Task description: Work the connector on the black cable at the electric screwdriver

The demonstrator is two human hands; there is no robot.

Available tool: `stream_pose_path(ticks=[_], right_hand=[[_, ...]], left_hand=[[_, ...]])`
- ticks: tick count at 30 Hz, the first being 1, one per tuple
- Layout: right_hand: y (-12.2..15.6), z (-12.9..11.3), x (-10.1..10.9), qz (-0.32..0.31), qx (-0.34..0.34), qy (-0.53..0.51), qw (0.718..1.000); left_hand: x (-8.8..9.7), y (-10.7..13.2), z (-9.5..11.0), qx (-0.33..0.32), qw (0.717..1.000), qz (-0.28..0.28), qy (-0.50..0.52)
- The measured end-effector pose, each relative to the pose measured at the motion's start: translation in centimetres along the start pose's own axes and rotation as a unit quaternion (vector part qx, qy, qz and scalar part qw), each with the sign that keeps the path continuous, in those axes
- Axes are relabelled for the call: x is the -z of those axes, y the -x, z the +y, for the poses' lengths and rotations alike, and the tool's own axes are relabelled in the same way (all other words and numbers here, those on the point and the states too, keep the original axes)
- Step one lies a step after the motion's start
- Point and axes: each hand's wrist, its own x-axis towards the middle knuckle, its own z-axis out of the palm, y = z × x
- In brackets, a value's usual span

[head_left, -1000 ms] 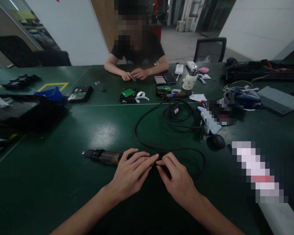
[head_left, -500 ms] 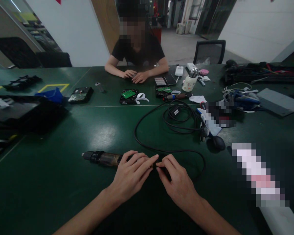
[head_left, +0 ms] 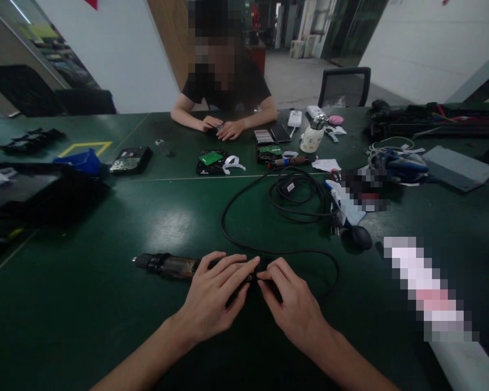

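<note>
A dark, rod-shaped powered tool (head_left: pixel 167 265) lies flat on the green table (head_left: pixel 106 304), its metal tip pointing left. My left hand (head_left: pixel 215 296) rests over the tool's handle end, fingers curled around it. My right hand (head_left: pixel 291 304) meets it from the right, thumb and fingers pinched on a small part at the handle's end, where the black cable (head_left: pixel 244 217) leaves. The cable loops away to a coil (head_left: pixel 297 193) further back. What the right fingers pinch is too small to name.
A person sits across the table, both hands (head_left: pixel 222 127) on a small item. Opened hard drives (head_left: pixel 209 161), a dark drive (head_left: pixel 130 159), a white bottle (head_left: pixel 312 136), a blue bin (head_left: pixel 81 161), a black tray (head_left: pixel 32 190) and cable clutter (head_left: pixel 395 163) lie around.
My hands and the tool have barely moved; the fingers have shifted slightly at the handle end. The view has drifted a little.
</note>
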Motion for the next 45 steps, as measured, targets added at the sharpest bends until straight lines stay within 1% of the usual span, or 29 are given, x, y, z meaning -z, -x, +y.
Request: stream_pose_path(ticks=[2,6,11,15,21,26,30,33,38,42,45], right_hand=[[-0.05,-0.05,0.06,0.001,0.003,0.001,1.0],[-0.08,-0.07,0.12,0.006,0.008,0.007,1.0],[-0.01,-0.08,0.12,-0.002,-0.001,0.004,1.0],[-0.01,-0.09,0.12,-0.004,-0.005,-0.004,1.0],[-0.05,-0.1,0.13,-0.013,-0.009,-0.007,1.0],[0.02,0.02,-0.03,-0.009,-0.011,-0.006,1.0],[0.02,0.17,-0.2,-0.008,-0.005,-0.001,1.0],[0.03,0.25,-0.3,-0.004,-0.003,0.008,1.0],[0.05,0.18,-0.22,-0.005,-0.005,0.011,1.0],[0.0,-0.05,0.05,-0.005,-0.005,0.007,1.0],[0.01,-0.15,0.17,-0.007,-0.004,0.006,1.0]], left_hand=[[0.06,0.01,-0.01,-0.001,1.0,0.003,-0.002],[0.05,0.06,0.07,0.018,1.0,0.007,-0.007],[0.07,0.0,0.0,0.0,1.0,-0.006,0.012],[-0.17,0.08,-0.15,0.008,1.0,0.01,-0.001],[0.2,0.0,0.04,0.001,1.0,-0.003,0.029],[0.09,-0.08,0.07,0.005,1.0,0.012,0.009],[0.17,0.06,0.0,-0.008,1.0,-0.001,0.022],[0.06,0.18,-0.04,-0.015,1.0,-0.01,0.01],[-0.25,0.15,0.08,0.001,1.0,-0.011,-0.014],[0.09,0.0,0.18,0.009,1.0,-0.011,0.003],[0.25,0.02,0.1,-0.004,1.0,-0.014,0.019]])
